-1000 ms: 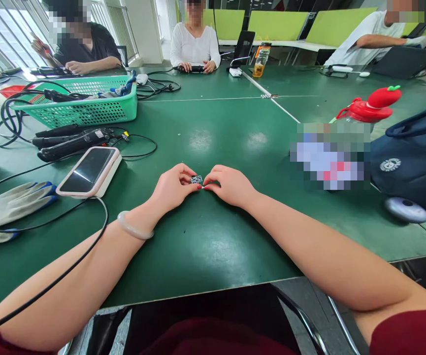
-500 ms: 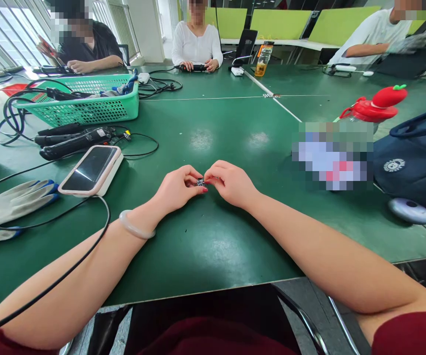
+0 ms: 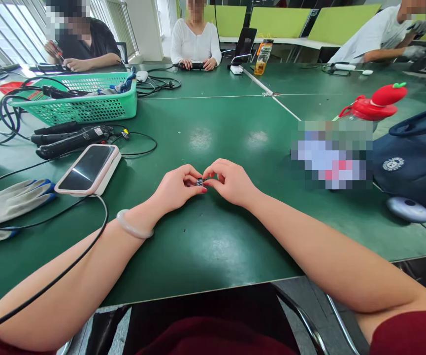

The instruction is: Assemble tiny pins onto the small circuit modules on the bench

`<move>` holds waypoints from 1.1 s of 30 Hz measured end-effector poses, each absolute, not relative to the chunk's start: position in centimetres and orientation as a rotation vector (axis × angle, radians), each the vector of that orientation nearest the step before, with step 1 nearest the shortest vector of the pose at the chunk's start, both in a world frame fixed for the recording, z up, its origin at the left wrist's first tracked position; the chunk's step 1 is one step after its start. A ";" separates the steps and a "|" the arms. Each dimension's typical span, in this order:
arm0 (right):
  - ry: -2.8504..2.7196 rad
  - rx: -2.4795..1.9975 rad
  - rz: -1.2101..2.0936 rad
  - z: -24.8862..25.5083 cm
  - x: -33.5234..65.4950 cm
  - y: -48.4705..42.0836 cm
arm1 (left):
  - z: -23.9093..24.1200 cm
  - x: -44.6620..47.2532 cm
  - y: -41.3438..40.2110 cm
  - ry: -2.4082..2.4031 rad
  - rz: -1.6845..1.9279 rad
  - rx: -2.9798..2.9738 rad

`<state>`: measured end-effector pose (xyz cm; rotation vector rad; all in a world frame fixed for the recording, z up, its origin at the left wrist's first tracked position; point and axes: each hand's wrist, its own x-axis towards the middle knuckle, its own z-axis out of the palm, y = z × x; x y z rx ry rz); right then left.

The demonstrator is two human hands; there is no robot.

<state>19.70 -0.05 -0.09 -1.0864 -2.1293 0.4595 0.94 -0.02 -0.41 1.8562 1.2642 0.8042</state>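
My left hand and my right hand meet over the green table, fingertips pinched together. Between them sits a tiny dark circuit board, gripped by both hands and mostly covered by the fingers. A pale bangle circles my left wrist. Both forearms rest on the table top.
To the left lie a phone on a white box, work gloves, black tools, cables and a green basket. On the right stand a red bottle and a navy bag. Three people sit at the far side.
My hands have closed in on each other, and the little board, plainly seen a second ago, is now nearly hidden between the fingertips.
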 end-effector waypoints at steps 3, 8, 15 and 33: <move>-2.083 -1.189 0.442 0.1 20.3 0.3 | -0.3 1.0 0.0 1.226 0.824 1.778; -2.187 -1.441 0.466 -0.2 21.9 1.2 | -0.1 1.1 0.3 1.186 0.907 1.574; -2.271 -1.433 0.494 -0.2 21.8 1.1 | -0.2 1.0 0.2 1.232 0.901 1.647; -2.200 -0.911 0.117 0.5 20.7 -0.6 | 0.1 1.2 -0.1 1.096 0.991 1.573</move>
